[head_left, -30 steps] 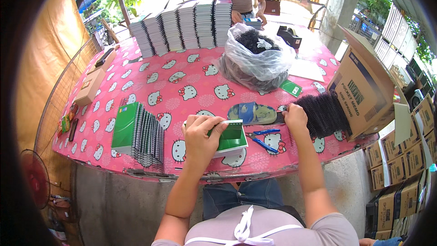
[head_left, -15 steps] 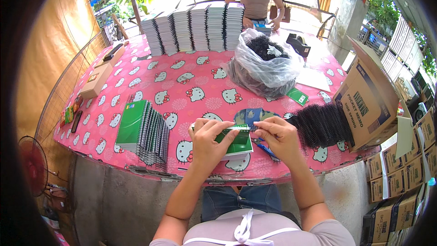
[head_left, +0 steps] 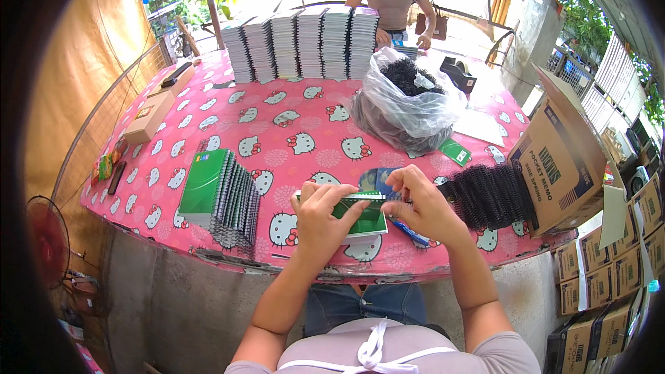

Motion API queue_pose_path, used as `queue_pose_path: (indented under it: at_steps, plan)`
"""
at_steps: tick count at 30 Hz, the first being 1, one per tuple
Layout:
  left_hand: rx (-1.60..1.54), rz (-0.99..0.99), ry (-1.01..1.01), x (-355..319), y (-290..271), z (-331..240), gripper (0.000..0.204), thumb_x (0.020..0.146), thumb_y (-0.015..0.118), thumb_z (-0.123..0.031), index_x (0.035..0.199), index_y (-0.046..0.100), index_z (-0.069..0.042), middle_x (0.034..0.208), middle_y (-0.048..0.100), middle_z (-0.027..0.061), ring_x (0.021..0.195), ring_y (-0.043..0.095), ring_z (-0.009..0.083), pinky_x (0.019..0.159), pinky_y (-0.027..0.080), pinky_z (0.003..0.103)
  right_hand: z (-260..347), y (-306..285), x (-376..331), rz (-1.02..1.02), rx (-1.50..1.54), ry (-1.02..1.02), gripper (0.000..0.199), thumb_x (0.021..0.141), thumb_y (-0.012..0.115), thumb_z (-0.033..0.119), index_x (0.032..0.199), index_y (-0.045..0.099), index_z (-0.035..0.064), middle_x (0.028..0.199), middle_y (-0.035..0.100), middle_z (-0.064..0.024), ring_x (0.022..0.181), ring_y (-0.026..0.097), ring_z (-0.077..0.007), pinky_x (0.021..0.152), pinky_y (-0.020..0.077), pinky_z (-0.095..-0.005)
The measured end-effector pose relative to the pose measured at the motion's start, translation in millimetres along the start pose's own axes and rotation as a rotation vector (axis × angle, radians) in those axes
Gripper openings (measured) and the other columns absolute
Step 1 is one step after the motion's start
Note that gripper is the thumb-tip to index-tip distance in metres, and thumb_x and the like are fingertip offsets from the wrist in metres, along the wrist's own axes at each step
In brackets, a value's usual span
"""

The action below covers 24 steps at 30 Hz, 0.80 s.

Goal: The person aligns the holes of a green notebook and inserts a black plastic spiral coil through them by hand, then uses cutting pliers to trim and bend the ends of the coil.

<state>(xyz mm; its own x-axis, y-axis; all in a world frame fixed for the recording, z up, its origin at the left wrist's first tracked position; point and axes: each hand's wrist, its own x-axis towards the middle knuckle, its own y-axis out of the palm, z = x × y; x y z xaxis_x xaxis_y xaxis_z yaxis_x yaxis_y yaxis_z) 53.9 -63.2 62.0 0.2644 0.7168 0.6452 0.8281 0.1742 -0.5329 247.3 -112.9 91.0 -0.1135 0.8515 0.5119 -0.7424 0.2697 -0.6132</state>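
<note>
A small green-covered notebook is held over the near edge of the table by my left hand, thumb across its cover and fingers along its top. A row of binding holes runs along the notebook's upper edge. My right hand is at the notebook's upper right corner, with thumb and forefinger apart and the thumb close to the edge. Whether the thumb touches it is hard to tell. Beneath the right hand lies a blue-handled tool, partly hidden. Just beyond is a blue patterned piece. Black spiral coils lie to the right.
Spiral-bound green notebooks are stacked at left. Tall notebook stacks line the far side. A plastic bag of black coils stands near a tape dispenser. An open carton sits at right. Another person stands across the table.
My right thumb and forefinger have parted from their pinch at the notebook's corner, and the right hand has lifted slightly. My left hand keeps its hold on the notebook.
</note>
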Motion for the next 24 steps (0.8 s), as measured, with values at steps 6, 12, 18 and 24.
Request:
queue_pose_path:
  at_steps: [6, 12, 18, 24]
  plan:
    - [0.014, -0.009, 0.034, -3.4, 0.2, 5.2, 0.023, 0.068, 0.078, -0.027, 0.086, 0.07, -0.015, 0.081, 0.064, -0.0025, 0.086, 0.053, 0.018, 0.078, 0.031, 0.038, 12.8, 6.4, 2.9, 0.017, -0.231, -0.028, 0.024, 0.081, 0.068, 0.017, 0.099, 0.058, 0.0049, 0.089, 0.056, -0.011, 0.075, 0.059, -0.0295, 0.061, 0.0467, -0.0371]
    - [0.015, -0.017, 0.045, -2.6, 2.3, 4.7, 0.022, 0.068, 0.078, -0.026, 0.085, 0.07, -0.015, 0.081, 0.064, -0.0026, 0.086, 0.054, 0.018, 0.077, 0.032, 0.038, 20.4, 11.3, 3.7, -0.046, -0.248, 0.024, 0.014, 0.082, 0.066, 0.016, 0.09, 0.06, 0.0049, 0.084, 0.057, -0.0114, 0.077, 0.06, -0.0303, 0.062, 0.0463, -0.0379]
    - [0.007, -0.019, 0.045, -5.8, -0.2, 6.6, 0.021, 0.067, 0.079, -0.024, 0.084, 0.071, -0.015, 0.08, 0.065, -0.0028, 0.085, 0.054, 0.0177, 0.078, 0.033, 0.038, 18.2, 18.3, 4.6, 0.023, -0.287, -0.022, 0.017, 0.081, 0.066, 0.014, 0.095, 0.062, 0.0035, 0.088, 0.06, -0.0118, 0.079, 0.062, -0.0308, 0.067, 0.0486, -0.0366]
    - [-0.091, 0.002, 0.043, -0.4, -4.5, 1.4, 0.019, 0.065, 0.08, -0.019, 0.081, 0.073, -0.012, 0.078, 0.067, -0.0007, 0.081, 0.055, 0.0177, 0.075, 0.039, 0.037, -82.9, -25.8, 23.9, 0.218, -0.333, 0.228, 0.032, 0.078, 0.069, 0.026, 0.101, 0.062, 0.0047, 0.096, 0.061, -0.017, 0.094, 0.061, -0.0344, 0.083, 0.0483, -0.0414]
